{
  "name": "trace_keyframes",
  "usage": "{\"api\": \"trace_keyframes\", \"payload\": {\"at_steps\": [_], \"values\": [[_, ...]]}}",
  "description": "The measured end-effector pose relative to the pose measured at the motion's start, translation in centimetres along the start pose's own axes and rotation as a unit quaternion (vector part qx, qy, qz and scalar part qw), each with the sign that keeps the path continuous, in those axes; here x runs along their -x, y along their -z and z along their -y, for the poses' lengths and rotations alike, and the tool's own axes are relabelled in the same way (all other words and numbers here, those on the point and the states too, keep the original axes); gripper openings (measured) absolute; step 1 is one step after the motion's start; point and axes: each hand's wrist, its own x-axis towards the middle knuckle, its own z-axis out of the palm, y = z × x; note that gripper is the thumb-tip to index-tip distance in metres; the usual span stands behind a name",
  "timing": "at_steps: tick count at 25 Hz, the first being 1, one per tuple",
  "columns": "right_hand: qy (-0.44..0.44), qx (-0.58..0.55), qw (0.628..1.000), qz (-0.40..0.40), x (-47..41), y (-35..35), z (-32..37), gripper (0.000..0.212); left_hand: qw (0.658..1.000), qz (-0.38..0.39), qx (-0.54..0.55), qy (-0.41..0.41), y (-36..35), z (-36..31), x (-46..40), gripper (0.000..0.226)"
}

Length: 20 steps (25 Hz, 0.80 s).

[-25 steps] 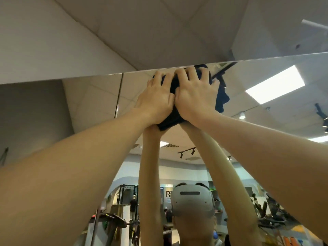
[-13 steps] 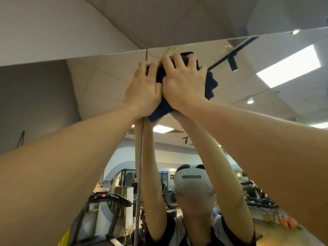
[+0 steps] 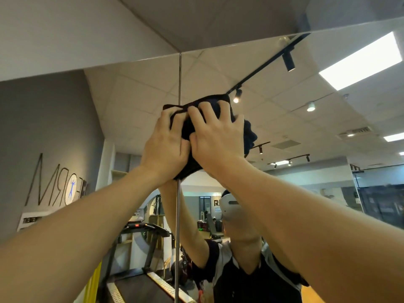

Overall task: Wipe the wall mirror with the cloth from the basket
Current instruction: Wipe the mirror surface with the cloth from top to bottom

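The wall mirror (image 3: 131,106) fills most of the view, and a vertical seam (image 3: 179,79) joins two of its panels. A dark, bunched cloth (image 3: 185,130) lies pressed flat against the glass, right over that seam and some way below the mirror's top edge. My left hand (image 3: 166,145) and my right hand (image 3: 216,138) sit side by side on the cloth. Their bent fingers grip its folds while pushing it onto the mirror. Both arms reach up and forward. Part of the cloth is hidden under the hands.
Above the mirror's top edge is a plain wall strip (image 3: 87,40) and the ceiling. The glass reflects me with a headset, a treadmill (image 3: 140,228), gym gear, and ceiling lights. No basket shows.
Both hands and the cloth have slid down from the mirror's top edge and leftward onto the panel seam. The view has tilted down, showing more of the lower mirror.
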Motion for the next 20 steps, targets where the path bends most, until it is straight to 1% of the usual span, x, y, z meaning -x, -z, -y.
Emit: {"api": "trace_keyframes", "payload": {"at_steps": [4,8,13,20], "values": [[0.016,-0.004,1.000,0.000,2.8,0.7,-0.4,0.046,1.000,0.009,0.003,0.010,-0.1,-2.0,2.7,0.056],[0.048,-0.001,0.999,-0.005,6.5,2.0,-3.3,0.051,0.999,0.015,0.030,0.020,-1.2,-5.7,5.4,0.057],[0.051,0.022,0.998,-0.015,8.4,3.9,-10.0,0.050,0.998,0.038,0.050,-0.013,-3.8,-11.5,4.2,0.059],[0.035,0.051,0.998,0.003,9.3,7.1,-19.6,0.050,0.996,0.055,0.064,-0.024,-8.4,-19.9,0.6,0.059]]}}
